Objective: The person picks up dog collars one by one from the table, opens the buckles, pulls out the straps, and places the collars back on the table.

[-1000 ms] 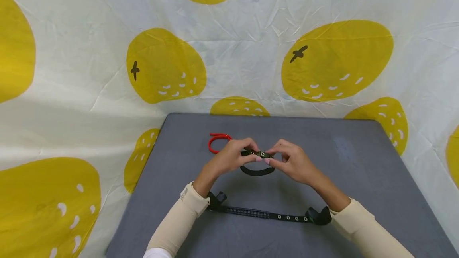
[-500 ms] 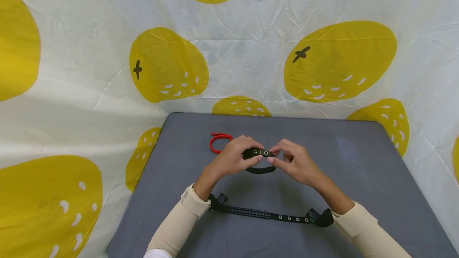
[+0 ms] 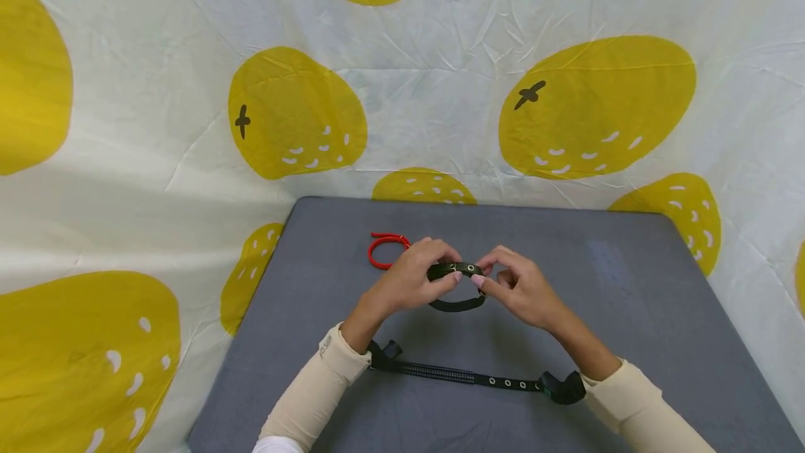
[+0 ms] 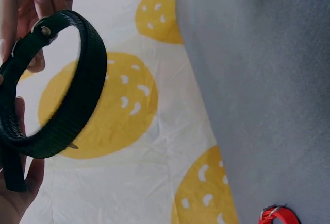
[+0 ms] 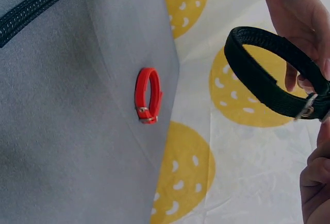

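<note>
My left hand and right hand hold a black collar between them over the table. It is bent into a closed loop, with metal eyelets along the upper strap. The left thumb and fingers grip the strap beside the buckle, while the right thumb and index finger pinch it at the right side of the loop. In the right wrist view, the metal buckle sits near the fingers. The left wrist view shows the loop of the collar with a loose strap end hanging below.
A red collar, buckled in a loop, lies on the grey table beyond the left hand. Nearer the body lies a long black strap with eyelets, its ends hidden behind the wrist cameras. A fruit-patterned cloth stands behind.
The fingers have moved apart slightly along the black collar, the right ones sliding right from the buckle. More of the eyelet strap and lower loop shows. The other collars stay put.
</note>
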{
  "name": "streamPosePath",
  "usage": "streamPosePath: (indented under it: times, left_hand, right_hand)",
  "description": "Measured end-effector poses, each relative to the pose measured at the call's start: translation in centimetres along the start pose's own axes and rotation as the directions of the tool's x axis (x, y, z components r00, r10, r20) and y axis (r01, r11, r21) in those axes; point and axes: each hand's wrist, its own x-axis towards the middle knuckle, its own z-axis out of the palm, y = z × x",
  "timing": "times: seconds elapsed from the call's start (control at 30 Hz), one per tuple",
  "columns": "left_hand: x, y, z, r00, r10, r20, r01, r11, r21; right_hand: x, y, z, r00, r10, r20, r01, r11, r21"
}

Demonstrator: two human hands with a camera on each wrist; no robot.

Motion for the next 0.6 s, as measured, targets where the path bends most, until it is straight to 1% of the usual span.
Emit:
streamPosePath:
  times: [0.07, 0.27, 0.4, 0.6]
  left_hand:
    - [-0.1, 0.0, 0.0, 1.000, 0.002, 0.020, -0.002, 1.000, 0.003]
    - [0.0, 0.2, -0.1, 0.996, 0.013, 0.089, -0.018, 0.998, 0.059]
    - [0.0, 0.5, -0.1, 0.995, -0.011, 0.098, 0.003, 0.996, 0.085]
    - [0.0, 0.6, 0.2, 0.994, -0.060, 0.086, 0.053, 0.996, 0.077]
  right_hand:
    - [-0.1, 0.1, 0.1, 1.000, -0.016, 0.003, 0.016, 1.000, -0.024]
    - [0.1, 0.1, 0.0, 0.998, -0.048, 0.034, 0.051, 0.993, -0.104]
    - [0.1, 0.4, 0.0, 0.996, -0.072, 0.044, 0.078, 0.984, -0.161]
    - [0.0, 2.5, -0.1, 0.996, -0.080, 0.039, 0.087, 0.976, -0.200]
